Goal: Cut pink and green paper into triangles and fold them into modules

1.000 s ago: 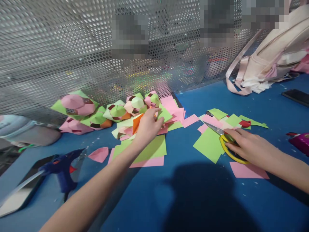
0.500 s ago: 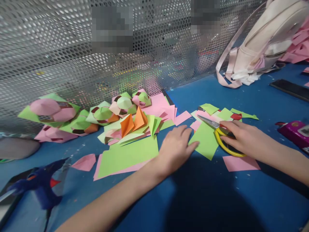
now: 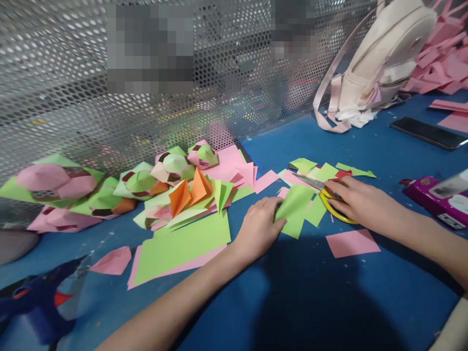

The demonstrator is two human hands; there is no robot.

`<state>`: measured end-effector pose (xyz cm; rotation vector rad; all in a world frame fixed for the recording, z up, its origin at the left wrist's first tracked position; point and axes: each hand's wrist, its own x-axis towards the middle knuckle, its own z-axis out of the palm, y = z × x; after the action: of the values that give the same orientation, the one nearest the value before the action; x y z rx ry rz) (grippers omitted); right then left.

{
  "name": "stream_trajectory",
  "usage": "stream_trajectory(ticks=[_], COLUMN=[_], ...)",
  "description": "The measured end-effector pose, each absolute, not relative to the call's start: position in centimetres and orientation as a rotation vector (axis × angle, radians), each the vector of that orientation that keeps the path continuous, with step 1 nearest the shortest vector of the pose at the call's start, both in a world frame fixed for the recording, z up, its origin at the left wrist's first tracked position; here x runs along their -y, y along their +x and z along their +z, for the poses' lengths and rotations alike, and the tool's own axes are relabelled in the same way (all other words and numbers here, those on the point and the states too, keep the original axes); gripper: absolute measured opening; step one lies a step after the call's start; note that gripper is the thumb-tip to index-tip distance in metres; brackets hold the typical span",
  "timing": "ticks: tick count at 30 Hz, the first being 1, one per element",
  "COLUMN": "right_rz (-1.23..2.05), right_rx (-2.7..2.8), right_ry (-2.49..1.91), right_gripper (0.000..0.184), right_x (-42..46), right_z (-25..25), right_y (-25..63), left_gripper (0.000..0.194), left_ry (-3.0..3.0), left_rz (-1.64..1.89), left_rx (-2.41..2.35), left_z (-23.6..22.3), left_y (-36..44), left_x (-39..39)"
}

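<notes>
The scissors (image 3: 317, 185) pair shiny, smooth metal blades (image 3: 306, 180) with yellow handles (image 3: 338, 218) that look plastic. The green sheet (image 3: 294, 212) is smooth, matt paper, as are the folded ornaments (image 3: 47, 176) toward nine o'clock. Perforated metal forms the panel (image 3: 226, 58) at twelve o'clock. The phone (image 3: 427, 132) near three o'clock is glossy black; the blue tabletop (image 3: 310, 146) looks smooth, flecked with pale specks.

Light is coming from above and behind the left grip (image 3: 259, 225) and right grip (image 3: 360, 199), throwing a broad dark shadow (image 3: 318, 302) over the blue table (image 3: 285, 151) below and between them. Perforated metal (image 3: 223, 97) beyond the grips is glinting dimly, pixelated blocks (image 3: 149, 48) masking patches. Far left of them, the glue gun (image 3: 46, 317) is blurring and stretching.
</notes>
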<state>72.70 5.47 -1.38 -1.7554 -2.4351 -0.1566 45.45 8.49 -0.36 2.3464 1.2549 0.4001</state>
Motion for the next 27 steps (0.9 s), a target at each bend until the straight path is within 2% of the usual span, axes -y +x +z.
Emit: stream_trajectory(ticks=[3, 5, 7, 9, 11, 14, 16, 19, 21, 27], right_rz=[-0.290, -0.166, 0.241, 0.812, 1.276, 1.623, 1.747, 1.779, 1.647, 1.236], right_rx=[2.480, 2.405, 2.207, 1.948, 1.701, 1.403, 1.303, 1.365, 1.524, 1.829], right_ry=[-1.703, -1.623, -1.525, -1.379, -1.156, -1.054, -1.115, -1.209, -1.272, -1.421], right_gripper=[0.034, 0.035, 0.038, 0.042, 0.036, 0.021, 0.015, 0.018, 0.025, 0.023], right_x=[-4.9, -4.4, -4.1, -3.9, -4.0, -4.2, -4.4, -4.5, -4.5, -4.3], right_z=[-0.5, 0.4, 1.2, 1.8, 2.3, 2.7, 2.8, 2.6, 2.3, 2.0], right_y=[72.0, 70.9, 69.3, 67.3, 65.6, 64.3, 64.3, 64.8, 65.1, 64.9], left_gripper=[0.031, 0.027, 0.025, 0.029, 0.038, 0.062, 0.064, 0.050, 0.048, 0.043], left_ry=[2.238, 2.112, 1.922, 1.693, 1.489, 1.304, 1.232, 1.143, 1.126, 1.207], left_rz=[0.527, 0.679, 0.815, 0.910, 0.959, 0.997, 1.033, 0.998, 0.906, 0.788], left_rx=[-1.278, -1.300, -1.280, -1.220, -1.176, -1.105, -1.079, -1.076, -1.061, -1.125], left_z=[-0.3, -0.4, -0.7, -0.8, -0.7, 0.0, 0.5, 0.8, 0.6, -0.1], left_y=[44.5, 43.9, 43.5, 43.4, 43.5, 43.5, 43.2, 42.7, 42.6, 42.8], left_x=[-7.8, -7.0, -5.9, -4.7, -3.5, -2.5, -2.6, -3.4, -4.0, -4.2])
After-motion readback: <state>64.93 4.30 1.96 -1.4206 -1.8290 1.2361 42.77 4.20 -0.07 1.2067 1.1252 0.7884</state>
